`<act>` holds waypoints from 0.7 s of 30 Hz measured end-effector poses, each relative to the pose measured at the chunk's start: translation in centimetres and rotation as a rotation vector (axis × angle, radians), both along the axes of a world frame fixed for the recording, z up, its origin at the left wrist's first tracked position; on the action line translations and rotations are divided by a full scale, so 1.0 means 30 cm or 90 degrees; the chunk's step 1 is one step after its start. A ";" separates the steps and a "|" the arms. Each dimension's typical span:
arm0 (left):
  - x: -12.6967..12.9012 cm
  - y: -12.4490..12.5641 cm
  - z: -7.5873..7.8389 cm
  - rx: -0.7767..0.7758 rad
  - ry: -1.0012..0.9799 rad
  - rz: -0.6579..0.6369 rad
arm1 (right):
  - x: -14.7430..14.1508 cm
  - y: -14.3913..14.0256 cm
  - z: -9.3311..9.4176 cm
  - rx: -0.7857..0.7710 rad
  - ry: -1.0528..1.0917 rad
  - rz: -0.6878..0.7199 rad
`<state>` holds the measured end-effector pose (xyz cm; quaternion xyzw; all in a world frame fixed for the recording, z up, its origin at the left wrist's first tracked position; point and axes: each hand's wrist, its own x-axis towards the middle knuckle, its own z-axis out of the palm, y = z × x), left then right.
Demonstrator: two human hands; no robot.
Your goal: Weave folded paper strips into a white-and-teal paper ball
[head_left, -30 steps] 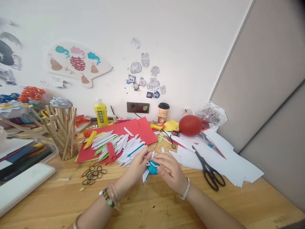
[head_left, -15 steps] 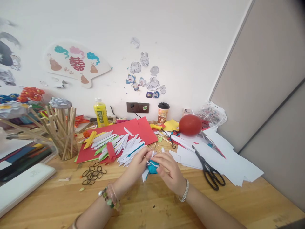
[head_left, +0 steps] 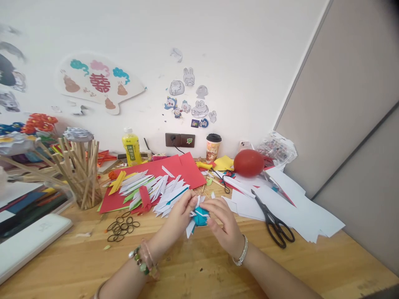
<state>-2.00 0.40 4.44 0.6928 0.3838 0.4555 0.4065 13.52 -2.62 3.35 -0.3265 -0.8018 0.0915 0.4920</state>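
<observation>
Both hands stayed pinched on the small folded blue-and-white paper bundle just above the wooden tabletop: left hand gripping its left side, right hand slid slightly lower (black-handled scissors lay untouched nearby), so folding looked ongoing.

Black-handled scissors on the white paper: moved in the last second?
No. The black-handled scissors lie at the same spot and angle on the white paper sheets, right of the red balloon; both hands work elsewhere.

wall fan cutout — red double-happiness sign 囍 | yellow bottle — label print too small to read
</observation>
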 end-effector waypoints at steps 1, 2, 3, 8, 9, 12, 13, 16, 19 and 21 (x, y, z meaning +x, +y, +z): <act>0.000 -0.001 0.002 -0.001 0.002 0.005 | 0.000 0.000 0.001 0.011 -0.014 -0.001; 0.001 -0.003 0.003 -0.001 0.004 0.013 | 0.001 -0.001 0.002 0.024 -0.025 0.001; 0.001 -0.003 0.002 0.000 0.006 0.024 | 0.001 -0.002 0.002 0.032 -0.029 0.005; 0.002 -0.003 -0.008 0.015 0.007 0.045 | 0.000 -0.008 0.005 0.004 0.011 0.023; 0.002 -0.003 -0.007 0.018 0.006 0.039 | 0.001 -0.007 0.007 -0.011 0.023 0.022; 0.001 -0.003 -0.002 0.022 0.000 0.017 | 0.004 -0.005 0.010 -0.050 0.046 0.015; 0.000 -0.003 -0.002 0.022 0.000 0.017 | 0.005 -0.004 0.011 -0.053 0.046 0.016; -0.001 -0.003 -0.006 0.021 0.005 0.031 | 0.007 -0.002 0.013 -0.042 0.032 0.029; -0.001 0.000 -0.017 0.020 0.002 0.033 | 0.009 0.000 0.013 -0.045 0.030 0.029; -0.001 0.002 -0.024 0.023 0.004 0.029 | 0.009 0.002 0.014 -0.052 0.032 0.018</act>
